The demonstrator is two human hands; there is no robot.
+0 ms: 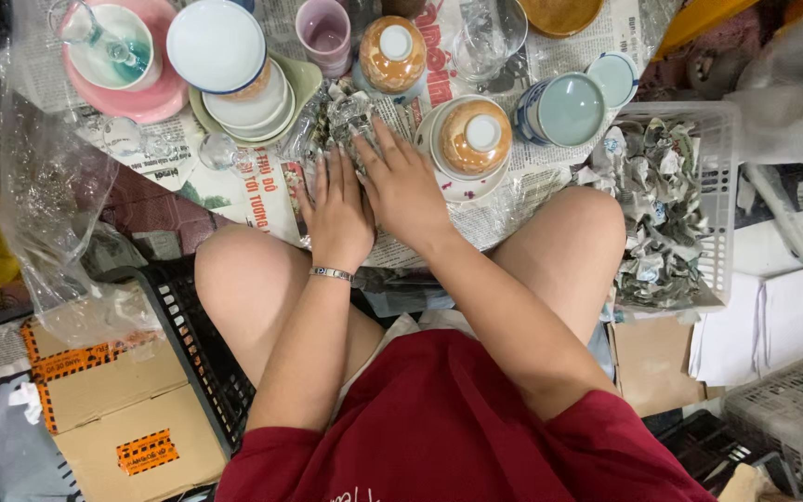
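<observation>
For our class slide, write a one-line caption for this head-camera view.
Both hands, left and right, press flat on newspaper among bowls, cups and saucers.

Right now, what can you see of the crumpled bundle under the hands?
The bundle is a crumpled wad of printed newspaper, grey and white, lying on the newspaper sheet spread on the floor among cups and bowls. The left hand lies flat just below it; the right hand presses its lower right side, fingertips on the paper. What it wraps, if anything, is hidden.

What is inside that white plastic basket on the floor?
The white basket is filled with crumpled newspaper wads. They cover its bottom, so anything lying underneath them cannot be seen.
</observation>
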